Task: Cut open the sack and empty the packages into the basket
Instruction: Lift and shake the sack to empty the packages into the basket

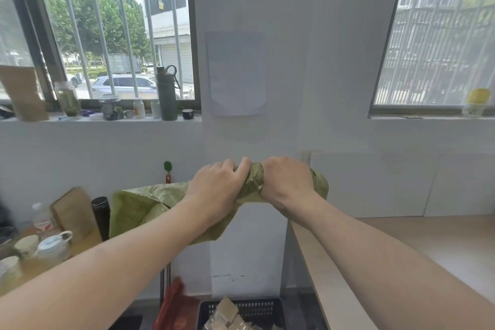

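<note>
Sack [150, 209], one, green, hangs bunched in mid-air above the one black basket [257, 305], which holds several tan packages [227, 311]; their count is unclear. Left hand [217, 185] and right hand [286, 182] both have fingers clamped on its gathered end. Stragglers shaken loose could miss, landing near the counter [401, 249] at right.

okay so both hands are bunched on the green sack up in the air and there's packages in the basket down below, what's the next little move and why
Probably give the green sack a short shake over the black basket, then lower it. Both the left hand and right hand grip its bunched end, it hangs limp, and tan packages already lie in the basket. Whether any remain inside cannot be seen.
</note>
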{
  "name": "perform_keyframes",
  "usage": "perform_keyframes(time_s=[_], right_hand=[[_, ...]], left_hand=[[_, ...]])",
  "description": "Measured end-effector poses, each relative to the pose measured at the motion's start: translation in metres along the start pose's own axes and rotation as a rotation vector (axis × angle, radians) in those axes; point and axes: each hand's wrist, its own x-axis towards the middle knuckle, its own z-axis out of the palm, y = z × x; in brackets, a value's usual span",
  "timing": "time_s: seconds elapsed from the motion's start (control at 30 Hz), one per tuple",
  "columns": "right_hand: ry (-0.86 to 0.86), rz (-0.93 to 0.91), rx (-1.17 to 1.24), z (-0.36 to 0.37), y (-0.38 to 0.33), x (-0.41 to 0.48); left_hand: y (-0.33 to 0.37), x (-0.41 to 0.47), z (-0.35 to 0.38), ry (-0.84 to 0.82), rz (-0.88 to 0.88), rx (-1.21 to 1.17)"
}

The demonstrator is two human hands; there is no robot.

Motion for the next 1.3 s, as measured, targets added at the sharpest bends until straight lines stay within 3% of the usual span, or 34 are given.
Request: perform_keyframes(time_s=[0.1,0.23,0.33,0.43,0.57,0.8,0.9,1.0,1.1,1.3], right_hand=[[-0.100,-0.006,0.037,-0.002,-0.003,-0.002],[-0.193,-0.088,0.110,-0.001,0.003,-0.007],[-0.111,-0.233,0.127,0.006,0.004,-0.012],[0.025,-0.353,-0.035,0.012,-0.003,-0.013],[0.148,-0.364,-0.059,0.012,-0.011,-0.012],[0.032,-0.339,-0.098,0.017,-0.032,-0.029],[-0.073,-0.215,-0.073,0.031,-0.047,-0.045],[-0.186,0.025,0.028,0.050,-0.065,-0.067],[-0.311,0.264,0.157,0.070,-0.091,-0.095],[-0.441,0.672,0.436,0.108,-0.135,-0.158]], left_hand=[[-0.005,-0.003,0.004,0.031,0.013,0.021],[-0.008,0.000,-0.001,-0.079,-0.007,0.009],[-0.009,0.003,-0.005,-0.189,-0.111,-0.114],[-0.011,0.003,-0.006,-0.281,-0.257,-0.330],[-0.010,-0.001,-0.010,-0.387,-0.290,-0.571],[-0.013,-0.039,-0.005,-0.437,-0.231,-0.547],[-0.026,-0.061,0.004,-0.441,-0.096,-0.267],[-0.041,-0.087,0.023,-0.356,-0.004,-0.039],[-0.050,-0.119,0.044,-0.258,0.047,-0.106],[-0.033,-0.177,0.087,-0.136,0.066,-0.547]])
